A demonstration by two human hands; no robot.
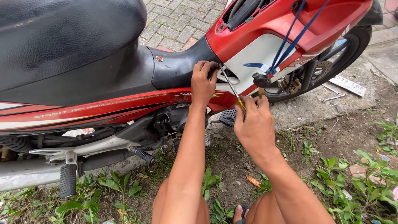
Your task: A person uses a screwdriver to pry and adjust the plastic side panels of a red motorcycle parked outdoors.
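Note:
A red, white and black motorcycle [103,108] stands across the view with its black seat [62,37] at the upper left. My left hand [203,81] presses against the side fairing where the black and white panels meet, fingers curled at the tip of a screwdriver [232,89]. My right hand [253,122] grips the screwdriver's yellow handle, with the metal shaft angled up and left toward the fairing. A blue cord [290,37] hangs from the red front panel to a black knob [261,79] just above my right hand.
The front wheel [352,45] is at the upper right, with a white plate [348,85] and a metal wrench [333,98] on the concrete beside it. A footpeg [67,180] sticks out at the lower left. Weeds and dirt lie below; brick paving beyond.

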